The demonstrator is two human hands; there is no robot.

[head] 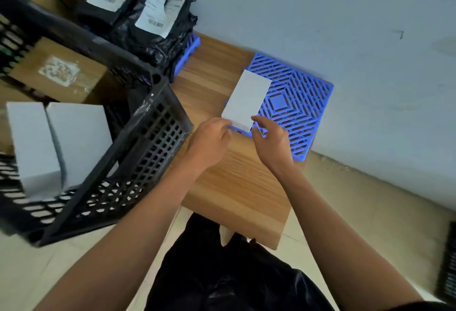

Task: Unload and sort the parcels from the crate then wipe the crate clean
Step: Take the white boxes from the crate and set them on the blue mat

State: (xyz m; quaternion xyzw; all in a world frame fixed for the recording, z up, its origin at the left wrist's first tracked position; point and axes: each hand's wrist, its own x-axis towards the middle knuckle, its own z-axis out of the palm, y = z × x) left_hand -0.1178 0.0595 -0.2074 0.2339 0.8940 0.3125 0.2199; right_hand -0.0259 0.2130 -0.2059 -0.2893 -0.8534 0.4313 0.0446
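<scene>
A white box parcel [246, 99] lies on the left part of a blue lattice mat [296, 103] on the wooden table [234, 182]. My left hand [209, 140] touches the box's near left corner with its fingertips. My right hand [271, 138] sits at the near right corner, fingers curled at the box's edge. The black slatted crate [138, 143] stands at the left, holding two white boxes [56, 143] and a brown cardboard box [59, 74].
Black plastic mailer bags [140, 14] with white labels are piled on a second blue mat [187, 51] at the back left. A grey wall [345, 27] runs behind the table. Tiled floor shows to the right, with a dark grid object [447, 261] at the right edge.
</scene>
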